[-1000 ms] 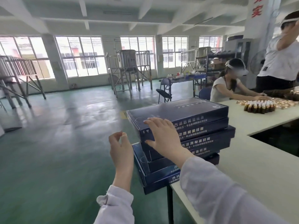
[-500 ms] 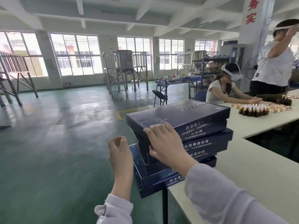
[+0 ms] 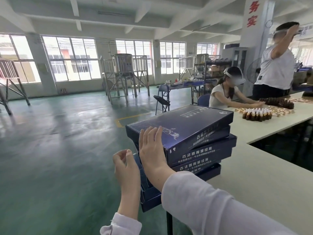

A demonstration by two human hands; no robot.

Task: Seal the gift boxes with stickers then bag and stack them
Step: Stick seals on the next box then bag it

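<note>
Room: big factory hall, green glossy floor (image 3: 59, 150), wall of tall windows at the back.
Table: long cream worktable (image 3: 254, 192), right side of the hall.
Tank: steel drum on a metal frame stand (image 3: 124, 68), far back, mid-floor.
Others: standing person in a white shirt (image 3: 277, 68), arm raised to head; seated person in a white top (image 3: 223, 97), hands on the table.
Boxes: stack of flat dark-blue cardboard gift boxes (image 3: 199, 153) on the table's near left corner, uneven, overhanging the edge.
Top box: dark-blue lid with pale print (image 3: 183, 121), skewed against the ones below.
Right hand: worker's right hand (image 3: 150, 150), fingers straight and together, flat against the stack's near end.
Left hand: worker's left hand (image 3: 123, 163), just beside the stack, fingers curled toward the thumb; can't tell if it pinches anything.
Bottles: small brown glass bottles (image 3: 257, 114), clustered farther along the table.
</note>
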